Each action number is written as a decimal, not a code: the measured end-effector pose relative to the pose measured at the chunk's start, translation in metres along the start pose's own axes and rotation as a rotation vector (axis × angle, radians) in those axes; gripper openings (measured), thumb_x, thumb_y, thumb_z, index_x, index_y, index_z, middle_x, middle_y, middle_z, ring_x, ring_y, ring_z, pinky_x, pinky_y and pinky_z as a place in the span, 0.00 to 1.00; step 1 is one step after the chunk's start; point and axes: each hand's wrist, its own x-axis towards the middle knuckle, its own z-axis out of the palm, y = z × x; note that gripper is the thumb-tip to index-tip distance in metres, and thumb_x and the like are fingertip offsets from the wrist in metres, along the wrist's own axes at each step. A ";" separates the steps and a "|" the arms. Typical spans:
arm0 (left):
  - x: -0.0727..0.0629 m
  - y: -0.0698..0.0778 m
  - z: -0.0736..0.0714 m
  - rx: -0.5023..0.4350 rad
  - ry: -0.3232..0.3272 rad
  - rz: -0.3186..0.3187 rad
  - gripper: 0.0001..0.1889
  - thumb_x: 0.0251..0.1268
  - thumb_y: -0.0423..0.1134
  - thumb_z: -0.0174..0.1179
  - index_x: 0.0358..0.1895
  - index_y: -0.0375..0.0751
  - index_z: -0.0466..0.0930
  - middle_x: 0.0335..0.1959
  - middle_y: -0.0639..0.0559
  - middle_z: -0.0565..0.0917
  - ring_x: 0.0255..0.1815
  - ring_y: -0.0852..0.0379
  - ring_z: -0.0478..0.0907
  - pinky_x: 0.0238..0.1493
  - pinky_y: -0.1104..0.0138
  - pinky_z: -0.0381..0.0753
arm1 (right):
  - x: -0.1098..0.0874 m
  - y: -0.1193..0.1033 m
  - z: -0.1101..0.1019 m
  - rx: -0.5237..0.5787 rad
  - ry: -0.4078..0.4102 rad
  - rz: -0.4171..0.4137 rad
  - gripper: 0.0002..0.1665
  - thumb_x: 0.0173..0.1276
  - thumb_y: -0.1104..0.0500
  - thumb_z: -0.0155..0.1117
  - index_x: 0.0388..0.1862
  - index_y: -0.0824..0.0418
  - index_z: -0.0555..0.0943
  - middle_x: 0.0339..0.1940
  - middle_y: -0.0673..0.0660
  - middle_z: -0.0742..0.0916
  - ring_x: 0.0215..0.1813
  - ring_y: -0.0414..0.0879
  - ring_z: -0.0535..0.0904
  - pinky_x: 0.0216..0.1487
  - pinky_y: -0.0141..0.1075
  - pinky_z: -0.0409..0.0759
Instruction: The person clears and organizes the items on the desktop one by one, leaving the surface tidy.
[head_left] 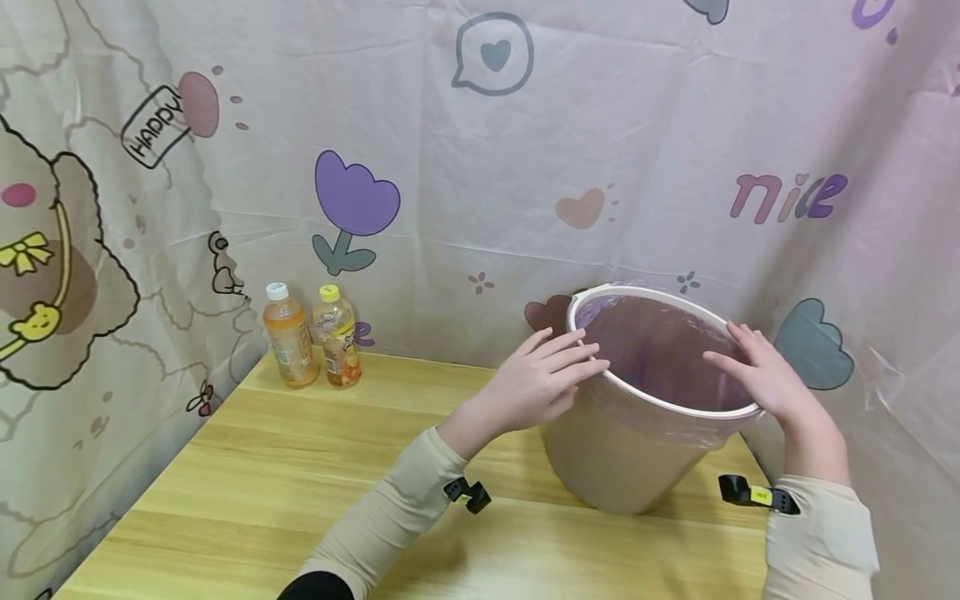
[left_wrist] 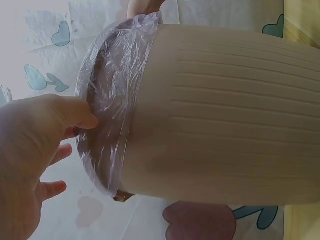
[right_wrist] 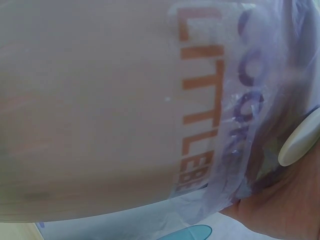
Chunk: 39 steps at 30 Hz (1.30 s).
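Note:
A beige trash can [head_left: 622, 467] stands on the table, its mouth tilted toward the head camera. A thin, clear purplish trash bag [left_wrist: 117, 95] lines it and folds down outside, under a white ring [head_left: 675, 402] around the rim. My left hand [head_left: 536, 379] is at the left of the rim, fingers extended and spread, fingertips right at the ring. In the left wrist view its thumb lies against the folded bag. At the right side my right hand [head_left: 776, 379] rests over the rim, fingers fairly straight, thumb over the opening. Lettering [right_wrist: 197, 100] shows through the bag in the right wrist view.
Two drink bottles stand at the table's back left: one with a white cap [head_left: 291, 337], one with a yellow cap [head_left: 337, 337]. A printed curtain [head_left: 465, 183] hangs behind and at both sides of the wooden table [head_left: 247, 492].

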 end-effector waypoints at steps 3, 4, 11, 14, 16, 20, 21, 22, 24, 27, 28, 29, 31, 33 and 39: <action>-0.005 -0.002 -0.001 0.007 0.016 -0.008 0.23 0.64 0.42 0.57 0.63 0.56 0.76 0.63 0.59 0.79 0.71 0.56 0.70 0.71 0.54 0.67 | 0.000 0.001 0.000 -0.001 0.000 0.001 0.50 0.74 0.39 0.45 0.78 0.66 0.39 0.77 0.76 0.40 0.77 0.74 0.28 0.66 0.76 0.36; -0.007 -0.003 -0.001 0.009 0.018 -0.012 0.23 0.64 0.42 0.57 0.64 0.56 0.76 0.64 0.59 0.79 0.71 0.56 0.69 0.71 0.54 0.67 | 0.000 0.001 0.000 0.000 0.000 0.001 0.50 0.74 0.39 0.45 0.78 0.66 0.39 0.77 0.76 0.40 0.77 0.74 0.28 0.66 0.76 0.36; -0.027 -0.009 -0.005 -0.016 0.022 -0.037 0.24 0.60 0.41 0.61 0.62 0.56 0.77 0.63 0.58 0.80 0.71 0.53 0.70 0.69 0.53 0.69 | 0.000 0.001 0.000 0.007 0.002 -0.001 0.50 0.74 0.39 0.45 0.78 0.66 0.39 0.76 0.76 0.40 0.76 0.74 0.27 0.66 0.76 0.36; -0.038 -0.014 -0.005 -0.041 -0.002 -0.067 0.25 0.59 0.42 0.63 0.63 0.55 0.77 0.64 0.56 0.79 0.72 0.52 0.69 0.69 0.52 0.68 | 0.000 0.001 0.000 0.006 0.002 -0.001 0.50 0.74 0.39 0.45 0.78 0.66 0.39 0.77 0.76 0.40 0.76 0.73 0.27 0.66 0.76 0.36; -0.047 -0.017 -0.005 -0.060 -0.014 -0.089 0.25 0.59 0.42 0.64 0.62 0.54 0.77 0.64 0.54 0.79 0.71 0.51 0.69 0.70 0.51 0.68 | 0.000 0.000 -0.001 0.004 0.003 0.000 0.50 0.74 0.39 0.45 0.78 0.66 0.39 0.77 0.76 0.40 0.77 0.73 0.27 0.66 0.76 0.36; -0.064 -0.025 -0.005 -0.088 -0.023 -0.135 0.24 0.60 0.43 0.64 0.61 0.53 0.77 0.63 0.52 0.79 0.70 0.48 0.71 0.69 0.50 0.68 | 0.001 0.000 -0.001 0.003 -0.002 0.004 0.49 0.74 0.39 0.44 0.78 0.65 0.38 0.77 0.76 0.40 0.77 0.73 0.27 0.66 0.76 0.36; -0.068 -0.027 -0.005 -0.094 -0.025 -0.148 0.23 0.60 0.43 0.64 0.61 0.52 0.78 0.63 0.52 0.79 0.70 0.48 0.71 0.69 0.49 0.68 | 0.000 0.000 0.000 0.002 -0.003 0.007 0.49 0.74 0.39 0.44 0.79 0.65 0.38 0.77 0.76 0.40 0.77 0.73 0.27 0.66 0.76 0.36; -0.073 -0.029 -0.005 -0.099 -0.026 -0.161 0.23 0.60 0.43 0.64 0.61 0.52 0.78 0.63 0.52 0.79 0.69 0.47 0.71 0.69 0.49 0.68 | 0.000 0.000 0.000 0.002 -0.004 0.008 0.49 0.74 0.39 0.44 0.78 0.65 0.38 0.77 0.76 0.39 0.76 0.73 0.27 0.66 0.76 0.36; -0.082 -0.033 -0.005 -0.105 -0.022 -0.184 0.23 0.60 0.43 0.65 0.61 0.52 0.78 0.63 0.51 0.79 0.69 0.47 0.72 0.68 0.48 0.69 | 0.001 0.000 0.000 0.001 -0.007 0.010 0.49 0.74 0.39 0.44 0.78 0.65 0.38 0.77 0.76 0.39 0.76 0.74 0.27 0.66 0.76 0.36; -0.094 -0.038 -0.006 -0.115 -0.011 -0.218 0.23 0.59 0.43 0.66 0.60 0.50 0.78 0.62 0.50 0.79 0.67 0.45 0.72 0.66 0.46 0.70 | 0.000 0.000 -0.001 -0.001 -0.006 0.009 0.49 0.74 0.39 0.44 0.78 0.66 0.38 0.77 0.76 0.40 0.76 0.74 0.27 0.66 0.76 0.36; -0.098 -0.040 -0.007 -0.116 -0.004 -0.229 0.23 0.59 0.43 0.66 0.60 0.49 0.78 0.62 0.49 0.80 0.67 0.45 0.73 0.65 0.45 0.70 | 0.000 0.000 -0.001 -0.002 -0.006 0.008 0.49 0.74 0.39 0.44 0.78 0.66 0.38 0.76 0.76 0.40 0.76 0.74 0.27 0.66 0.76 0.36; -0.102 -0.042 -0.007 -0.115 0.000 -0.242 0.23 0.59 0.43 0.67 0.59 0.49 0.79 0.61 0.49 0.80 0.66 0.45 0.73 0.65 0.45 0.70 | 0.000 0.000 -0.001 -0.002 -0.006 0.008 0.49 0.75 0.39 0.44 0.78 0.66 0.38 0.76 0.76 0.40 0.76 0.74 0.27 0.66 0.76 0.36; -0.109 -0.045 -0.009 -0.117 0.003 -0.271 0.23 0.58 0.43 0.67 0.59 0.48 0.79 0.60 0.48 0.81 0.66 0.44 0.73 0.64 0.44 0.71 | 0.001 0.000 -0.001 -0.003 -0.005 0.007 0.49 0.74 0.39 0.44 0.78 0.66 0.38 0.77 0.76 0.40 0.76 0.73 0.27 0.66 0.76 0.36; -0.116 -0.049 -0.011 -0.113 0.003 -0.301 0.23 0.58 0.44 0.67 0.58 0.47 0.79 0.60 0.48 0.81 0.65 0.44 0.74 0.64 0.44 0.70 | 0.001 0.000 -0.001 -0.004 -0.005 0.007 0.49 0.75 0.39 0.44 0.78 0.66 0.38 0.76 0.76 0.40 0.76 0.73 0.27 0.66 0.76 0.36; -0.136 -0.061 -0.019 -0.075 0.011 -0.388 0.23 0.57 0.45 0.67 0.57 0.46 0.80 0.57 0.47 0.83 0.61 0.44 0.76 0.64 0.44 0.71 | 0.001 0.001 0.000 -0.008 -0.004 0.007 0.49 0.74 0.39 0.44 0.78 0.66 0.39 0.77 0.76 0.41 0.76 0.74 0.28 0.66 0.76 0.37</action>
